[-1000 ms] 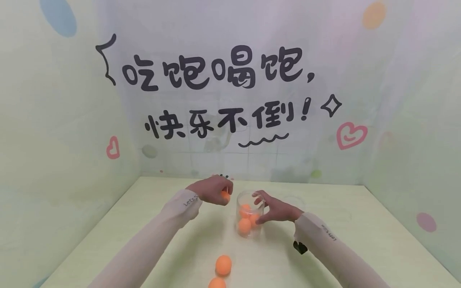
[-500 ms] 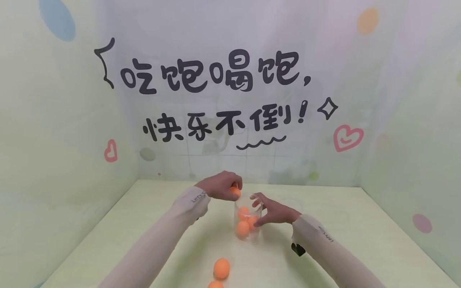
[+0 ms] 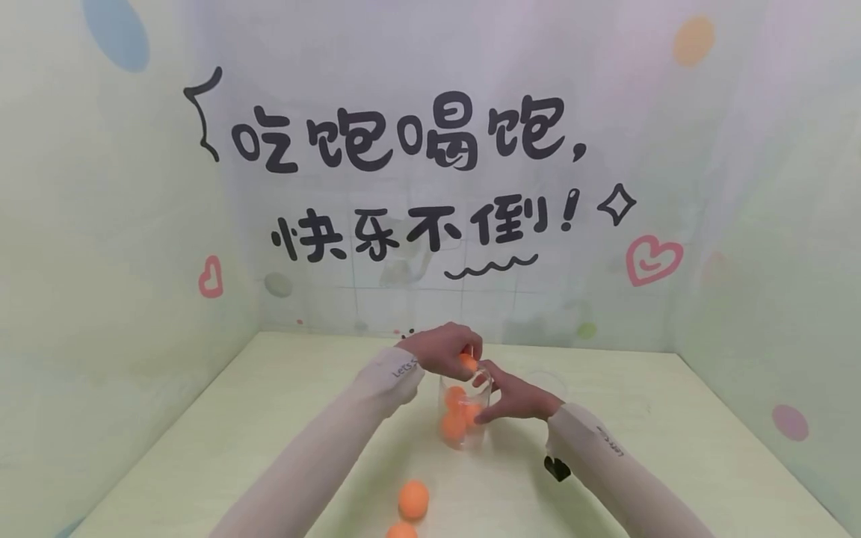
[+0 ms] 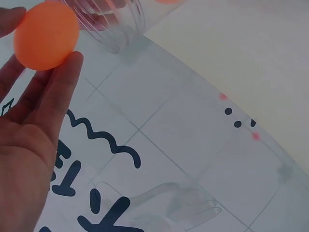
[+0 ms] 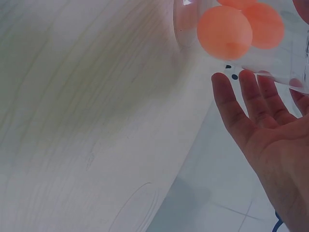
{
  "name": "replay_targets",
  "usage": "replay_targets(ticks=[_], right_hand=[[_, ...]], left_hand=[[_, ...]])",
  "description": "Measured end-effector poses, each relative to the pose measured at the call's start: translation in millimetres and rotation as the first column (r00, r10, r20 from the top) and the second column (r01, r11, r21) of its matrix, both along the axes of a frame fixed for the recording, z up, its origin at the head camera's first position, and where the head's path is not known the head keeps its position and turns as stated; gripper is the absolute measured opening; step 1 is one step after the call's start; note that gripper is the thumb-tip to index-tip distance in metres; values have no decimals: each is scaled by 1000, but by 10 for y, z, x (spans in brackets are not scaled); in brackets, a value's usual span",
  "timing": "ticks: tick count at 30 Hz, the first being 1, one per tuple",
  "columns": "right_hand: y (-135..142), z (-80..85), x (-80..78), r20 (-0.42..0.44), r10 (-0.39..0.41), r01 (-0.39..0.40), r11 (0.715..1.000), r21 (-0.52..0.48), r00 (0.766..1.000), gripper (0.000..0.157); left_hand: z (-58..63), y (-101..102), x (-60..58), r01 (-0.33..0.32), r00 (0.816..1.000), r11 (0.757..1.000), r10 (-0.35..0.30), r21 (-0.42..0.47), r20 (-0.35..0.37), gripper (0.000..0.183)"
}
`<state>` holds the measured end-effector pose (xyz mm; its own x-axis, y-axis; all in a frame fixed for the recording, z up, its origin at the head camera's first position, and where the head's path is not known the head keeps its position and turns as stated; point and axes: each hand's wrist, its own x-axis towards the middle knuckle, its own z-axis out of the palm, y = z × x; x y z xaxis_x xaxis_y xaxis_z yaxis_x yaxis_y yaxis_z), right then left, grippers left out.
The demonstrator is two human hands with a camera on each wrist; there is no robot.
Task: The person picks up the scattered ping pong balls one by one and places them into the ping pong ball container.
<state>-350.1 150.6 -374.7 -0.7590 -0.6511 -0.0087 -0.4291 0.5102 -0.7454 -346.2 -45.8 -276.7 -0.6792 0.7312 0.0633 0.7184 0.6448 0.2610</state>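
My left hand (image 3: 440, 349) pinches an orange ping-pong ball (image 3: 468, 363) between thumb and fingertips, right over the mouth of a clear jar (image 3: 479, 441). In the left wrist view the same ball (image 4: 46, 36) shows large, with the jar's ridged rim (image 4: 137, 19) just beyond it. My right hand (image 3: 518, 396) holds the upright jar from the right, thumb on the near side and fingers round the far side. Several orange balls (image 3: 454, 428) lie inside, seen through the wall; the right wrist view shows them (image 5: 224, 33) close beside the fingers.
Two more orange balls lie on the pale table (image 3: 336, 478) in front of the jar: one ball (image 3: 413, 500) whole, the other (image 3: 402, 531) cut by the frame edge. A faint, clear round outline (image 3: 548, 379) shows behind the right hand. Printed cloth walls (image 3: 430, 306) enclose the table.
My left hand has moved right with its ball, from beside the jar to over its mouth. My right hand and the jar stay in place.
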Motion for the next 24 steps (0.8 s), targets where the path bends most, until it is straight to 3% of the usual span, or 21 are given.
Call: replay_targets(ticks=[6, 12, 24], right_hand=[[24, -2, -3, 18, 8, -8, 1000, -9, 1000, 104], [35, -6, 9, 26, -19, 19, 1000, 6, 999, 105], [34, -18, 6, -15, 12, -13, 1000, -12, 1000, 73]], left_hand=[[-26, 109, -30, 43, 999, 999, -43, -1, -12, 7], [1, 136, -14, 26, 1000, 1000, -26, -2, -10, 8], [32, 90, 24, 31, 999, 999, -32, -13, -31, 24]])
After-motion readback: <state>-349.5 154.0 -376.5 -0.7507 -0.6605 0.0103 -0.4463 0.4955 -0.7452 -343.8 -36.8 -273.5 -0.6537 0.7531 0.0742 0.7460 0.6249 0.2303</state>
